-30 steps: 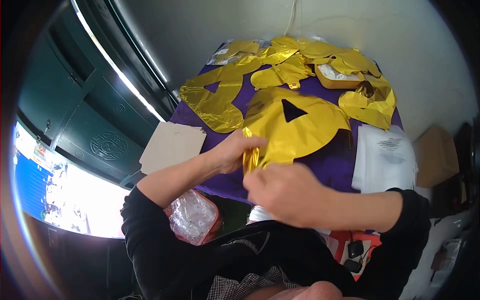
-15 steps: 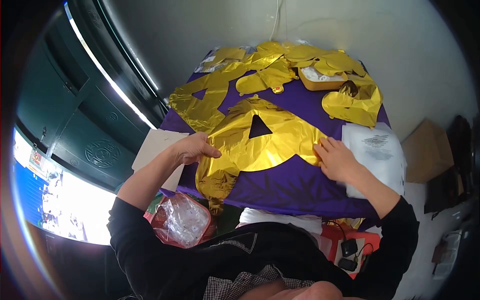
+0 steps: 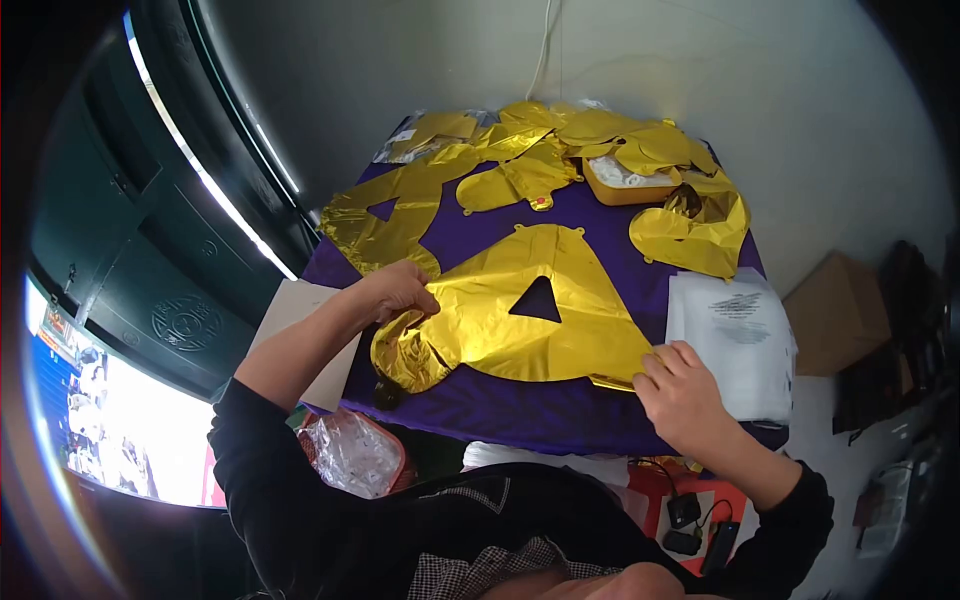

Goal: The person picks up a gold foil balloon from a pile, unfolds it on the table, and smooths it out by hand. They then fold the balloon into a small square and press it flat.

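Observation:
A flat, uninflated gold foil balloon [image 3: 485,315] shaped like a letter A lies over the purple cloth, its triangular hole showing the cloth beneath. My left hand [image 3: 402,290] pinches its left side, where the foil is crumpled and folded over. At its lower right corner, my right hand [image 3: 680,395] has the edge between thumb and fingers. A second A-shaped foil balloon [image 3: 400,215] lies just beyond my left hand. Near my right hand is a stack of white plastic bags [image 3: 730,345] with printed text.
More gold foil balloons [image 3: 520,175] are heaped along the table's far side, beside a yellow box [image 3: 630,190] with white contents. White card [image 3: 290,330] lies at the left edge. Below the front edge are a red basket [image 3: 355,455] and a red stool [image 3: 730,500] with black devices.
The balloon has been drawn toward me and flattened, with its top now laid out. My right hand has moved down and nearer, while my left has shifted slightly up and left.

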Tool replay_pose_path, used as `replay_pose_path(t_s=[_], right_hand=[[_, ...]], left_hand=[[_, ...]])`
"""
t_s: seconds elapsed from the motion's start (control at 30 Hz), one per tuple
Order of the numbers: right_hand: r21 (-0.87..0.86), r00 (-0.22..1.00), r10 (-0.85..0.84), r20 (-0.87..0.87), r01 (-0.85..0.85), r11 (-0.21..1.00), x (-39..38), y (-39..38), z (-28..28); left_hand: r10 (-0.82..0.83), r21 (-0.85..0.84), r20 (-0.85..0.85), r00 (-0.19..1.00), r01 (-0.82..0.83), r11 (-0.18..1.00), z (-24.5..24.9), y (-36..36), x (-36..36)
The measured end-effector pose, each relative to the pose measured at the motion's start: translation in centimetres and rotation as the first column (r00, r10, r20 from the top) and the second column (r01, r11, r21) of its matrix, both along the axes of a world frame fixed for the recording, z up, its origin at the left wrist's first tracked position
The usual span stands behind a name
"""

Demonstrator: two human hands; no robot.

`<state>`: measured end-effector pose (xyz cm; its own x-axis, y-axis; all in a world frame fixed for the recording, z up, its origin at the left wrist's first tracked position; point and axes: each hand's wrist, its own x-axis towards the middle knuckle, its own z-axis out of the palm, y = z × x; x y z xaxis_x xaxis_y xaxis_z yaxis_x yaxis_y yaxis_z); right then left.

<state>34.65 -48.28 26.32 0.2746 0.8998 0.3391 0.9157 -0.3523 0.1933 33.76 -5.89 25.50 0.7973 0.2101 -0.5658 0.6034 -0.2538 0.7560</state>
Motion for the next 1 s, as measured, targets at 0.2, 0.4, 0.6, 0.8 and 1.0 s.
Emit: replay_pose_path(t_s=[0.2,0.4,0.6,0.8,1.0], right_hand=[[-0.404,0.874,-0.237,-0.423,0.052,0.913,0.8,-1.3,4.3],[-0.120,0.858,-0.205,-0.471,0.168,0.978,5.1,2.6,1.5],[-0.170,0.935,-0.132,-0.328,0.079,0.982,8.8,8.3,-2.6],[-0.235,0.956,-0.087,-0.279,0.020,0.972,11.2,9.4,-4.7],[-0.246,0.954,-0.049,-0.294,-0.026,0.969,12.4,10.1,-3.1]], left_hand=[[-0.170,0.115,-0.031,0.985,0.173,0.978,-1.7,-1.0,0.2],[-0.181,0.086,-0.038,0.983,0.184,0.979,-2.4,-1.4,-0.1],[-0.359,0.294,-0.091,0.929,0.369,0.882,-1.2,-1.3,0.5],[-0.552,0.604,-0.077,0.830,0.480,0.637,1.0,-0.5,1.1],[-0.529,0.820,-0.110,0.841,0.378,0.430,3.2,1.0,2.8]])
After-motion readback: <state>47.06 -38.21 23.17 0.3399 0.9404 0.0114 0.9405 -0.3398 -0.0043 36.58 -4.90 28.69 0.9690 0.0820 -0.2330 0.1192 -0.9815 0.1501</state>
